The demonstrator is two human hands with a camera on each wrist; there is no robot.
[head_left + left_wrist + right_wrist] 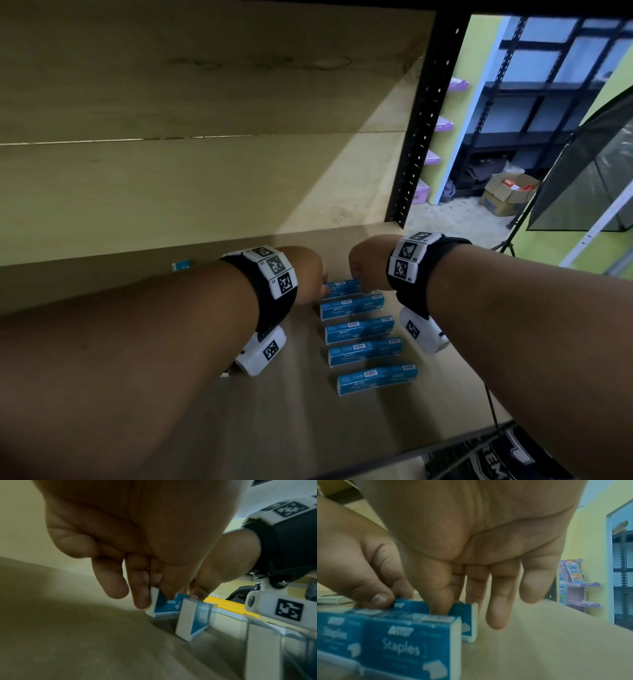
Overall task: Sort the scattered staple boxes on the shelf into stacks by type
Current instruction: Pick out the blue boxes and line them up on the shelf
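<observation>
Several blue staple boxes stand on edge in a row on the wooden shelf (239, 394). My left hand (317, 287) and right hand (358, 274) both reach the farthest box (342, 287) and pinch its two ends. In the left wrist view my left hand (154, 599) grips the farthest box's (164, 607) white end between thumb and fingers. In the right wrist view my right hand (455, 604) pinches the farthest box (469, 622) with thumb in front and a finger behind. The box rests on the shelf.
Between my forearms the row runs towards me: boxes (352, 306), (359, 329), (364, 351), (376, 377). One more blue box (181, 265) lies at the back left by the rear panel. A black shelf post (421, 130) stands at the right.
</observation>
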